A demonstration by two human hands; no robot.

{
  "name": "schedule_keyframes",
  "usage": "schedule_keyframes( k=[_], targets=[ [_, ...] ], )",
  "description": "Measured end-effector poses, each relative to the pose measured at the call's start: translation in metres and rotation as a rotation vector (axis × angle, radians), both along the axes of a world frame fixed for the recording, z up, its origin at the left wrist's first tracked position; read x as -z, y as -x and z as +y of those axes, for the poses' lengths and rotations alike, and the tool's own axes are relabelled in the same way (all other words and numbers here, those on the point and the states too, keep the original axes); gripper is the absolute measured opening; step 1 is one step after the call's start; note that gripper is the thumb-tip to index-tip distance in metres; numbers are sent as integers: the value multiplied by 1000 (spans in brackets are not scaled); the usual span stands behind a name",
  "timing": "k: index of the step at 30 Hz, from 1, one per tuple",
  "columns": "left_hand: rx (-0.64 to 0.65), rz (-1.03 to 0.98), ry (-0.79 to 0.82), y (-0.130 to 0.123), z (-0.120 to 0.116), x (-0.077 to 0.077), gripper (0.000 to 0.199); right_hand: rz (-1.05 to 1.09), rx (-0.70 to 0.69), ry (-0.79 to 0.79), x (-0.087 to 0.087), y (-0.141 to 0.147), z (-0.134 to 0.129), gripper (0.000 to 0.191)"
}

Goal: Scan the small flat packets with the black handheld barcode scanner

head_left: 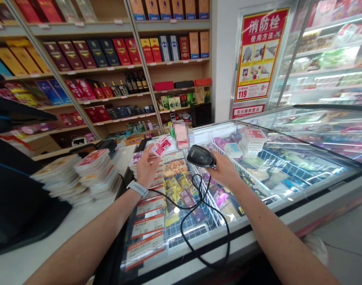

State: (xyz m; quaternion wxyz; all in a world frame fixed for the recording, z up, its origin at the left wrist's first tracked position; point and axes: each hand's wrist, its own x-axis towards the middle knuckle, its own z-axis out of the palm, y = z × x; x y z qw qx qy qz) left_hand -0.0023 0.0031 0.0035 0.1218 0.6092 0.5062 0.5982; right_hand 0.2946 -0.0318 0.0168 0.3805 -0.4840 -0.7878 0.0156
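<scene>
In the head view, my left hand (147, 167) grips a flat white-and-red printed card-like pack (162, 146) by its edge, above the freezer's glass lid. My right hand (224, 168) is wrapped round the handle of a black barcode scanner (201, 156), whose head points left toward the pack. A black cable (185, 221) loops from the scanner across the glass. Just under my left hand lies a small stack of similar packs (135, 160). A taller stack of clear-wrapped packs (252, 142) stands on the glass to the right of the scanner.
Two stacks of packs (94, 168) stand on the white counter (80, 241) at left, near a black machine (17, 186). The glass-topped freezer (181, 241) holds wire baskets of frozen goods. Shelves of boxed bottles (100, 53) line the back wall.
</scene>
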Motion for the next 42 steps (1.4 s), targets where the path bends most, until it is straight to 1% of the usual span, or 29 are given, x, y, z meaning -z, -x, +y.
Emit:
schedule_keyframes(
  k=[6, 11, 19, 25, 30, 36, 39, 42],
  targets=[
    [11, -2, 6, -1, -1, -1, 61, 43, -44, -36, -1, -1, 0, 31],
    [11, 26, 7, -2, -4, -2, 60, 60, -49, -61, 0, -1, 1, 34],
    [29, 21, -2, -4, -6, -4, 60, 54, -52, -70, 1, -1, 1, 32],
    [69, 28, -46, -5, -8, -5, 60, 43, -44, -89, 5, -2, 4, 31],
    [32, 51, -59, -5, -11, -9, 61, 57, -41, -82, 6, -2, 4, 30],
    [25, 42, -73, -5, -19, -17, 61, 40, -59, -82, 7, -2, 6, 32],
    [-13, 59, -84, -2, -21, -21, 61, 33, -49, -81, 8, -3, 6, 31],
    [-45, 35, -117, 4, -21, -27, 60, 29, -44, -85, 7, -2, 5, 32]
  ],
)
